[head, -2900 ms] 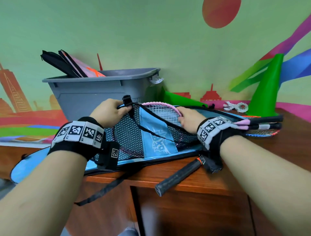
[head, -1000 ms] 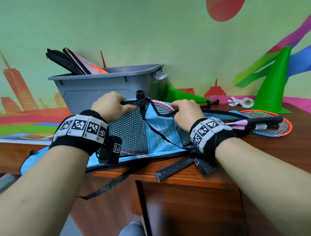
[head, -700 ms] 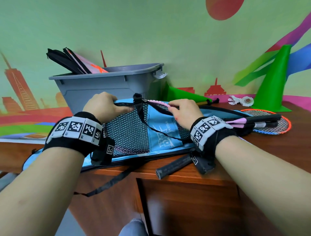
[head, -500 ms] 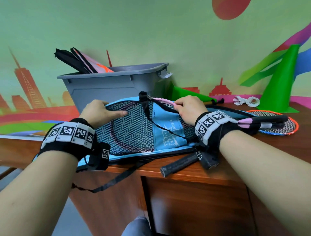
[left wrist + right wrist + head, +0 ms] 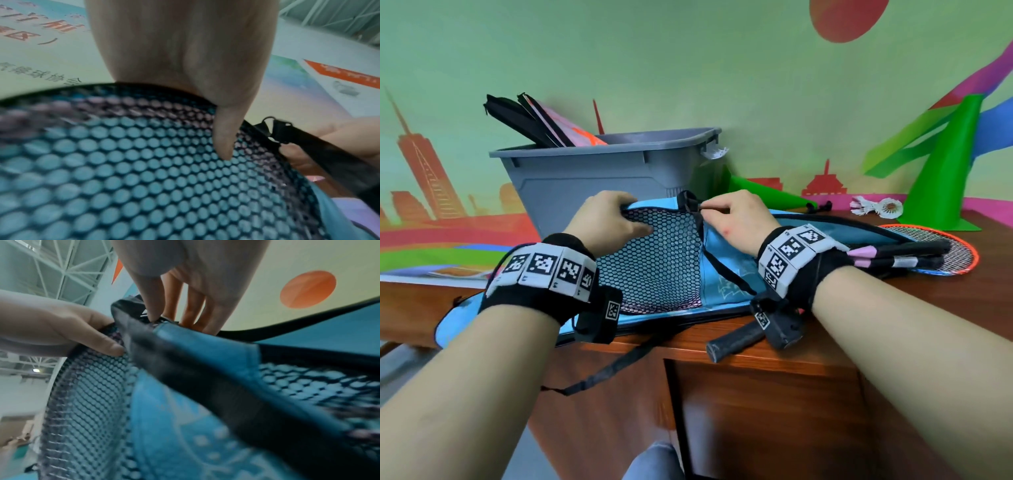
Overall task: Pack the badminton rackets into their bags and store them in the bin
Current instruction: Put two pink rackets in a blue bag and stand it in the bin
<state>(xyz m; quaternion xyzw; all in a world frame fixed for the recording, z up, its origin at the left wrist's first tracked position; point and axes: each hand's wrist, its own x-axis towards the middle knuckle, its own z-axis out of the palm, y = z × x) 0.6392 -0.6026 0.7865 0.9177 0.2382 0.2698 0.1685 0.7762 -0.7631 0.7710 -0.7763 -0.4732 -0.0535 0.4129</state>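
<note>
Blue racket bag (image 5: 726,274): lies flat on the wooden tabletop (image 5: 979,291), in front of the grey bin (image 5: 599,178), one end hanging past the tabletop's left edge. Black mesh panel (image 5: 664,260) on its upper face; a pink racket frame shows faintly through the mesh. Black strap (image 5: 606,371) dangles over the front edge.

Left hand (image 5: 606,222): grip closed on the bag's upper rim, thumb laid across the mesh, fingers curled over the far side. In the left wrist view the thumb (image 5: 224,138) presses on the mesh.

Right hand (image 5: 736,219): narrow pinch grip on a small black zipper pull (image 5: 705,206) at the bag's rim, just right of the strap loop. In the right wrist view the fingertips (image 5: 152,314) meet at the black edging.

Black racket handle (image 5: 736,341): sticks out from under the bag toward the front edge of the tabletop, below the right wrist.

Bin: at the back left of the tabletop, against the wall; black and pink bags (image 5: 541,123) lean out of it at the left.

Loose rackets (image 5: 928,253): to the right of the blue bag, an orange-rimmed head with dark handles lying across it.

Also present: upright green cone (image 5: 945,168) far right; another green cone (image 5: 763,197) lying behind the bag; white shuttlecocks (image 5: 876,207) near the upright cone.
</note>
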